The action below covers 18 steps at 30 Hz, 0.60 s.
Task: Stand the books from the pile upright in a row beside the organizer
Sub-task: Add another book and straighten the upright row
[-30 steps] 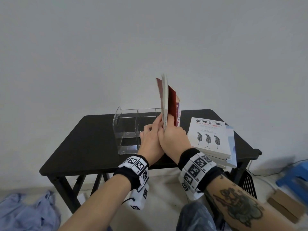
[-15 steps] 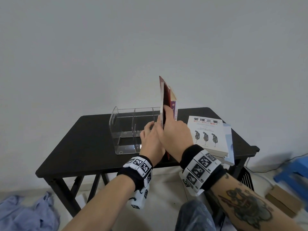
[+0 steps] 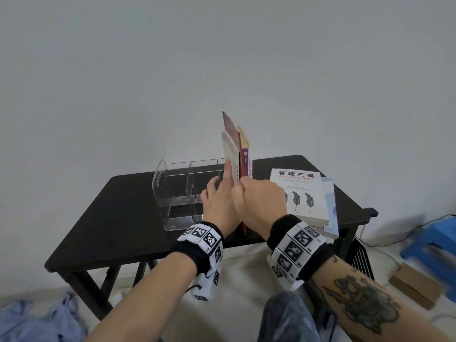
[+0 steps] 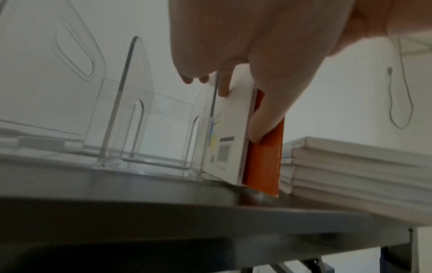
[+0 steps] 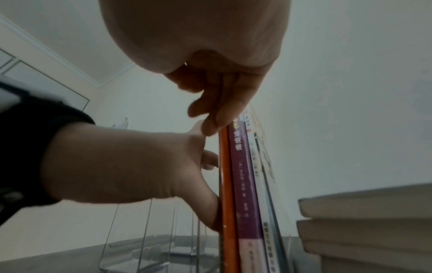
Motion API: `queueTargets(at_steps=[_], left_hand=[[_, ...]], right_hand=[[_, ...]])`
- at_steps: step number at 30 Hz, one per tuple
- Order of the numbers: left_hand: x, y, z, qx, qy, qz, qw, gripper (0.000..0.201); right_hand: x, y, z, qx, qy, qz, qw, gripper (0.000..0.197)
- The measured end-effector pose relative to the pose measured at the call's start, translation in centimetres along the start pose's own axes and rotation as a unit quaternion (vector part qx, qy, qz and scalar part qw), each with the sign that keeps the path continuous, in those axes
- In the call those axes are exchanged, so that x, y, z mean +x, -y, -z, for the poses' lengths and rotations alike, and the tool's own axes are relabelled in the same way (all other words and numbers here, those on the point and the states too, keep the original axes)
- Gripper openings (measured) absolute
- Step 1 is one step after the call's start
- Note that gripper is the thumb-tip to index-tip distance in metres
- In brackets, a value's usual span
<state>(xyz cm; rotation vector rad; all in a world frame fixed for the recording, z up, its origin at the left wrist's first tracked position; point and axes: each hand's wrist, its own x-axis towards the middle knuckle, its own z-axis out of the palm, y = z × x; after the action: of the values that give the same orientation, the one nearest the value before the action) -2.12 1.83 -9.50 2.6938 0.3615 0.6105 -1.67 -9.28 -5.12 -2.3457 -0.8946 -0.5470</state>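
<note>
Several books stand upright on the black table (image 3: 111,218), just right of the clear acrylic organizer (image 3: 177,191) (image 4: 131,110). Leftmost is a thin white book (image 3: 230,154) (image 4: 229,147), then an orange-red book (image 3: 240,149) (image 5: 228,184) and a purple one (image 5: 243,175). My left hand (image 3: 217,201) (image 4: 238,114) pinches the white book, fingers on its cover and thumb at the orange spine. From the right, my right hand (image 3: 256,198) (image 5: 210,118) curls over the spines of the row. The pile (image 3: 301,191) (image 5: 374,221) lies flat further right.
A plain wall rises close behind the table. On the floor are a blue stool (image 3: 434,240) and a cardboard box (image 3: 417,285) at the right, and blue cloth (image 3: 32,322) at the left. The pile overhangs the table's right front edge.
The white book, held edge-on in front of the red one a second ago, now stands on the table between the organizer and the red book. Both hands moved slightly forward with it.
</note>
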Motion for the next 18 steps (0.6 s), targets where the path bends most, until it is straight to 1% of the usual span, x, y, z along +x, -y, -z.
queueTargets(at_steps=[3,5,7,9,11,12,13,15,16,18], left_hand=[[0.5,0.6,0.0,-0.03,0.014,0.02,0.999,0.101],[0.4,0.6,0.3,-0.029,0.007,0.013,0.999,0.105],[0.2,0.4,0.5,-0.002,0.003,0.001,1.0,0.108],[0.1,0.1,0.5,0.042,0.023,0.001,0.999,0.115],[-0.1,-0.2,0.2,0.074,0.054,0.016,0.996,0.122],[-0.3,-0.4,0.1,0.079,0.064,0.024,0.994,0.124],[-0.3,-0.5,0.0,0.076,0.071,0.03,0.994,0.125],[-0.4,-0.6,-0.2,0.049,0.074,0.045,0.995,0.126],[-0.4,-0.6,-0.4,0.027,0.072,0.056,0.995,0.126],[-0.3,-0.6,-0.7,-0.034,0.071,0.083,0.993,0.123]], right_hand=[[-0.6,-0.9,0.4,-0.033,0.044,-0.033,0.998,0.031],[-0.7,-2.0,0.5,-0.055,0.06,-0.066,0.995,0.034],[-0.4,-3.5,0.5,-0.065,0.053,-0.11,0.99,0.035],[0.1,-5.2,0.4,-0.089,0.048,-0.148,0.984,0.03],[0.5,-6.6,-0.1,-0.151,0.065,-0.155,0.974,0.025],[0.6,-7.1,-0.4,-0.189,0.088,-0.16,0.965,0.032],[0.8,-7.6,-0.8,-0.223,0.116,-0.172,0.953,0.045],[1.1,-8.1,-1.3,-0.252,0.156,-0.2,0.934,0.072],[1.3,-8.1,-1.5,-0.255,0.166,-0.208,0.929,0.082],[1.7,-8.1,-1.8,-0.265,0.18,-0.211,0.924,0.088]])
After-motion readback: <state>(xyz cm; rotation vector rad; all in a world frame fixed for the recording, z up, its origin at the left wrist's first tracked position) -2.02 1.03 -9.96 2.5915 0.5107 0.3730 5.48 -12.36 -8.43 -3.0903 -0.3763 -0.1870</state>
